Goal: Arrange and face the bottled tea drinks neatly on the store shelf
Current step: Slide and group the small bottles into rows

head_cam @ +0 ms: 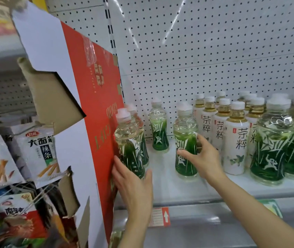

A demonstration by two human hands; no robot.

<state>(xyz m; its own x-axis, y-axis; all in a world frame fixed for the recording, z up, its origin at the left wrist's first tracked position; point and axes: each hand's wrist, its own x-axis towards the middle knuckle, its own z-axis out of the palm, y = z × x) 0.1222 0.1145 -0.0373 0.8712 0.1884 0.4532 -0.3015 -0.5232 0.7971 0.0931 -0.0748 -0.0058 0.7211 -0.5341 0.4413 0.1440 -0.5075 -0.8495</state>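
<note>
Green-labelled tea bottles with white caps stand on the white shelf [187, 190]. My left hand [133, 190] wraps the base of a green bottle [128, 138] at the shelf's left end, with another bottle close behind it. My right hand [203, 158] grips a second green bottle [185, 140] in the middle. A lone green bottle [158, 126] stands further back between them. To the right stand several white-labelled tea bottles [235, 138] in rows, then large green bottles [271, 140] at the far right.
A red and white cardboard display panel [92, 104] stands against the shelf's left end, touching my left hand. Snack packets [35, 147] hang left of it. White pegboard [214, 51] backs the shelf. A red price tag [160, 216] sits on the shelf's front edge.
</note>
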